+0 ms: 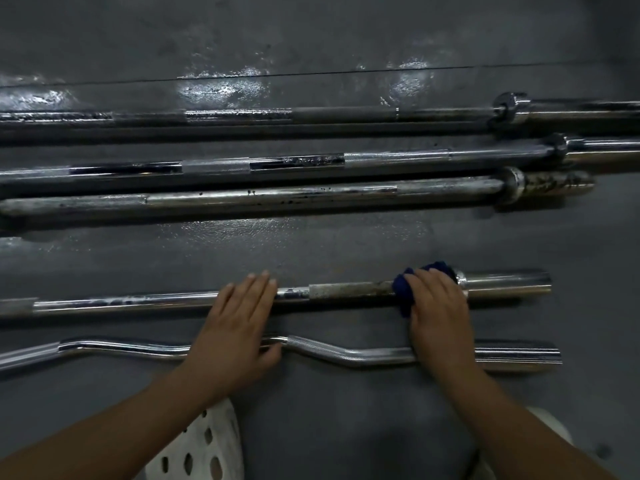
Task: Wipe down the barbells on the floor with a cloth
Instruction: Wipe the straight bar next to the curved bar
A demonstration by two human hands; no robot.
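left hand (239,327): flat, fingers straight, resting on the straight barbell (346,291) near its middle.
right hand (438,306): grasping a dark blue cloth (403,292), pressed around the same bar just beside its right collar.
curl bar (329,351): lies nearest the person, under both wrists.
other barbells (277,195): three, parallel, farther away.
floor (311,247): dark grey, with wet glare.

Head cam, single view.
Looks steeply down, close above the floor (311,427); bars (277,195) run left-right across the frame; forearms enter from the bottom edge.
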